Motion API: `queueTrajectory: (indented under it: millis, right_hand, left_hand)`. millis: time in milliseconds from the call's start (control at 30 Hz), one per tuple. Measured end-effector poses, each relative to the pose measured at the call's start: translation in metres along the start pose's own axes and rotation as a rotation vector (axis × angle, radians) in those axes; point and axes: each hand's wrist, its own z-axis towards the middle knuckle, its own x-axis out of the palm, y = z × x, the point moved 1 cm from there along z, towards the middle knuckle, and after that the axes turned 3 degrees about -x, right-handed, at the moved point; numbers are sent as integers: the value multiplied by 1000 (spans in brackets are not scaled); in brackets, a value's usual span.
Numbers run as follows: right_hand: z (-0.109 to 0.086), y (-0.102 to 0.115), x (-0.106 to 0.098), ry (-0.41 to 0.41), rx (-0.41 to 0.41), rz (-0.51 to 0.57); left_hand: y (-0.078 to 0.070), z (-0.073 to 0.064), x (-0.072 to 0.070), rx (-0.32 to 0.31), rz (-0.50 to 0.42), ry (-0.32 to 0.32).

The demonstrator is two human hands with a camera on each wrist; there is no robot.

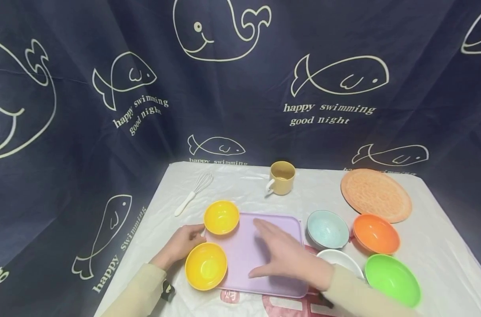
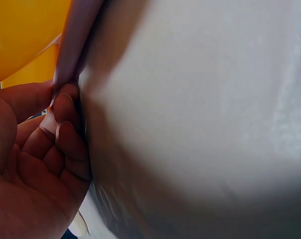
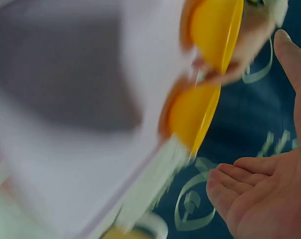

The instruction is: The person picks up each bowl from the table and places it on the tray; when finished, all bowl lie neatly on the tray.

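While on tray point(image 1: 244, 251), 2 ylw bowls point(image 1: 206, 266).

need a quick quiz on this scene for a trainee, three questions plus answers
1. True or false: the right hand holds nothing.
2. Fill in: between the two yellow bowls, the left hand pinches the edge of the ____.
3. Which bowl is nearest the pizza-like disc? a) green b) white c) orange

Key:
1. True; its fingers are open.
2. Purple tray.
3. c, the orange bowl.
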Motion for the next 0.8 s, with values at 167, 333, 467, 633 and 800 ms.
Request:
queueTrajectory:
  millis: [167,333,467,633,800]
  right_hand:
    - [-52,-42,-36,-138,145,-60]
    - [-112,-76,-65,-257,273,-95]
    - [-161,-96,-76,-270,411,-128]
    - [-209,-119,-76,-250,522,-134]
    - [-239,-136,-67,-252,537,-127]
  left_hand:
    - [-3,-1,0,-9,1,-6]
    - [-4,-2,-1,-14,1,-11]
    - [-4,-3,-1,0,-3,-6]
    - [-5,-4,-3,13,-11,3]
    - [-6,-5,-2,14,-5,0]
